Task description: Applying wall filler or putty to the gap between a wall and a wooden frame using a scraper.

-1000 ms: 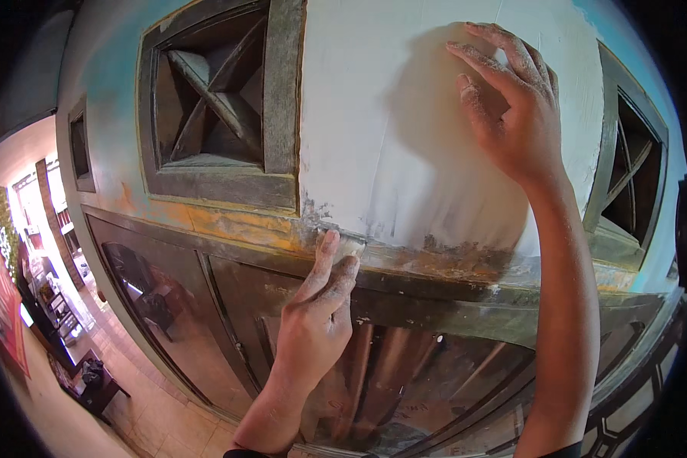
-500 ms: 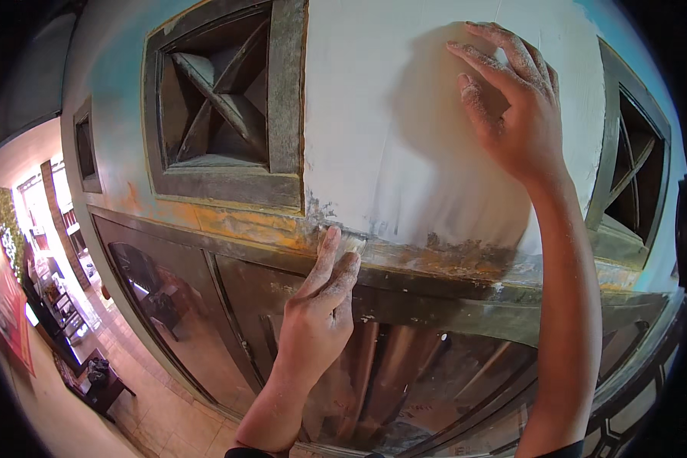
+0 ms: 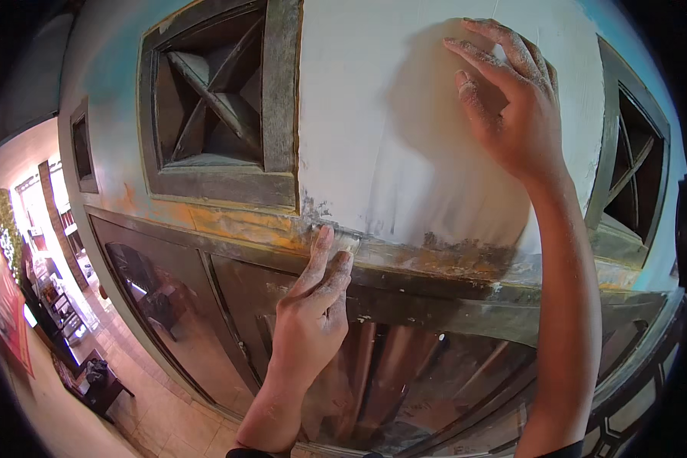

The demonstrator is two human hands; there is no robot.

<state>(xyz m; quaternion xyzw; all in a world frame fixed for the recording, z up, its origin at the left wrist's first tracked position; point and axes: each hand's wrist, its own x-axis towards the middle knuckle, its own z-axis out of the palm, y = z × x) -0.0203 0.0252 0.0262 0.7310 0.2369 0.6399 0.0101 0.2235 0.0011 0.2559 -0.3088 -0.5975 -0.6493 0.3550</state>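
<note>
My left hand (image 3: 317, 305) presses a thin, flat, pale scraper blade (image 3: 347, 243) against the lower edge of the white wall patch (image 3: 343, 114). Its index and middle fingers lie along the blade, and the grip underneath is partly hidden. Grey and orange flaking paint (image 3: 244, 227) borders the blade on the left. Higher up on the right, my right hand (image 3: 515, 99) is raised close to the white patch, its fingers bent, apart and powdered with white dust. Nothing is in it, and its shadow falls on the wall. I cannot tell whether its fingertips touch the surface.
Dark wooden vents with crossed slats flank the patch, one on the left (image 3: 214, 95) and one on the right (image 3: 630, 172). Below runs a dark wooden frame (image 3: 450, 313) with glass panes (image 3: 412, 382). Far left, a small table (image 3: 99, 389) stands on the tiled floor (image 3: 156, 424).
My left hand and the blade have shifted very slightly left in the picture, along with the left vent. My right hand has barely moved.
</note>
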